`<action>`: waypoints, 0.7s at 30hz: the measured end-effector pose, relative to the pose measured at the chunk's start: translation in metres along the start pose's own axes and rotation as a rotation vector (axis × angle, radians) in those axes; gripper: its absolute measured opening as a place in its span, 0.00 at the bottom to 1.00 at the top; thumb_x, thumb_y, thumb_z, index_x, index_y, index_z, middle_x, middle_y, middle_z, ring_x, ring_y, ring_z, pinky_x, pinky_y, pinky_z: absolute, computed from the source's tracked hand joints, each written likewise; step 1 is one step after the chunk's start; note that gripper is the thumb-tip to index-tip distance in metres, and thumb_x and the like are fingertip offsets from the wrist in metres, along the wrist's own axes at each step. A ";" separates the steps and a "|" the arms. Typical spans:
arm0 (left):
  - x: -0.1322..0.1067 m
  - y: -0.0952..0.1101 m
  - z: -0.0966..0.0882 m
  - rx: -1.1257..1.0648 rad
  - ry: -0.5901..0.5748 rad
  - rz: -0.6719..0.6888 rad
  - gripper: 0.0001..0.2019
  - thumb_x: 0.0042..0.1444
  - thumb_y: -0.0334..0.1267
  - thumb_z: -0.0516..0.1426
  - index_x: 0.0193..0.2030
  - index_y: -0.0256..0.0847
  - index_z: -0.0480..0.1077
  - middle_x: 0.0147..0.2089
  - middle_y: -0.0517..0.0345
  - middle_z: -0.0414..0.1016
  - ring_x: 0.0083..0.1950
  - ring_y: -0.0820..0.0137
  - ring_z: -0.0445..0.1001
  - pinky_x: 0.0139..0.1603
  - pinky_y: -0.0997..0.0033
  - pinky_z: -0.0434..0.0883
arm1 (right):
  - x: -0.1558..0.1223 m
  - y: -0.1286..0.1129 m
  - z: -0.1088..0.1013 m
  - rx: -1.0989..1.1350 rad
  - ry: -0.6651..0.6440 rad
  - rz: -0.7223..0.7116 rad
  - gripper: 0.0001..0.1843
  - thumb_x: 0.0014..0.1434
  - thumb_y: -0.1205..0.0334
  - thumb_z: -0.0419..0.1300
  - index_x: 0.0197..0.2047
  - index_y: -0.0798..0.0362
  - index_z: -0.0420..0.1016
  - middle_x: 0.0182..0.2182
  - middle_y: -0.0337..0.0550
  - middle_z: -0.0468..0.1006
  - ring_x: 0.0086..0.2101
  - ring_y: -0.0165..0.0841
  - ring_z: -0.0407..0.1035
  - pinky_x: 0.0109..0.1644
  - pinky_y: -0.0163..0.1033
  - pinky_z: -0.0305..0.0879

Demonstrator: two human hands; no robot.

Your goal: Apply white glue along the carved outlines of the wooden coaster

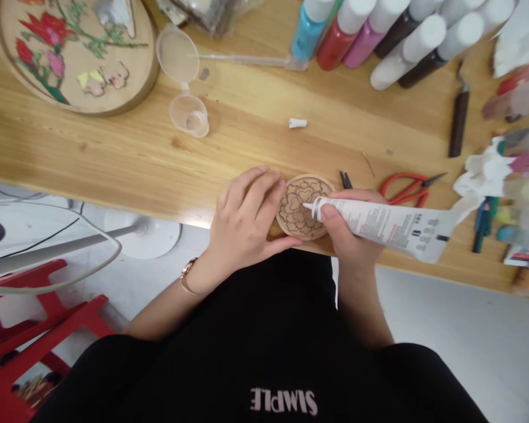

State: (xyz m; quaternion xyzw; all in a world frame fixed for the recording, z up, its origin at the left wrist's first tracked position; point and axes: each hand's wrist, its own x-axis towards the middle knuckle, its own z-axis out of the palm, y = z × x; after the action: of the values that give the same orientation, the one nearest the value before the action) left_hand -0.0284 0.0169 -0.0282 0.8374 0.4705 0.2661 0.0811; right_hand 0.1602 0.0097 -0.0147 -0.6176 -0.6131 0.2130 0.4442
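Note:
A small round wooden disc with a raised rim and dark-outlined pattern lies at the table's front edge. My left hand rests at its left side, fingers stretched out, the fingertips and thumb touching the rim. In my right hand is a white glue tube with printed text, its narrow nozzle pointing left over the middle of the disc. Fingers and thumb wrap round the tube near its nozzle end. Whether the nozzle touches the pattern I cannot tell. A small white cap lies farther back on the table.
Red-handled pliers and dark tweezers lie near my right hand. Paint bottles stand at the back. A large round wooden plaque, plastic cup and pipette are at back left. A dark-handled tool lies right.

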 end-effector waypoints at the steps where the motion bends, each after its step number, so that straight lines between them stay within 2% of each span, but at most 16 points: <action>1: 0.000 0.000 0.000 0.006 -0.004 0.000 0.37 0.57 0.65 0.55 0.63 0.37 0.61 0.60 0.41 0.71 0.64 0.50 0.65 0.64 0.52 0.61 | -0.001 0.000 0.000 0.014 -0.004 0.006 0.06 0.58 0.56 0.64 0.38 0.47 0.75 0.34 0.37 0.78 0.34 0.32 0.75 0.42 0.43 0.76; 11: 0.000 0.000 0.000 -0.019 0.013 0.001 0.38 0.56 0.66 0.55 0.62 0.35 0.63 0.59 0.42 0.71 0.63 0.51 0.66 0.63 0.52 0.63 | -0.001 0.001 -0.001 0.011 -0.022 -0.021 0.04 0.59 0.57 0.64 0.38 0.46 0.76 0.33 0.36 0.79 0.35 0.32 0.75 0.43 0.42 0.76; 21: 0.001 0.000 0.000 -0.021 0.013 0.007 0.39 0.56 0.67 0.55 0.61 0.34 0.63 0.59 0.42 0.71 0.63 0.51 0.66 0.63 0.52 0.63 | -0.003 0.000 -0.002 0.033 -0.067 0.035 0.05 0.60 0.56 0.63 0.38 0.46 0.75 0.34 0.36 0.78 0.35 0.32 0.75 0.43 0.43 0.76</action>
State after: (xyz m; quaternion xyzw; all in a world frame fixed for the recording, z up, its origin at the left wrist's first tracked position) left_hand -0.0282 0.0174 -0.0275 0.8364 0.4650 0.2770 0.0859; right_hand 0.1615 0.0068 -0.0149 -0.6133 -0.6132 0.2514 0.4297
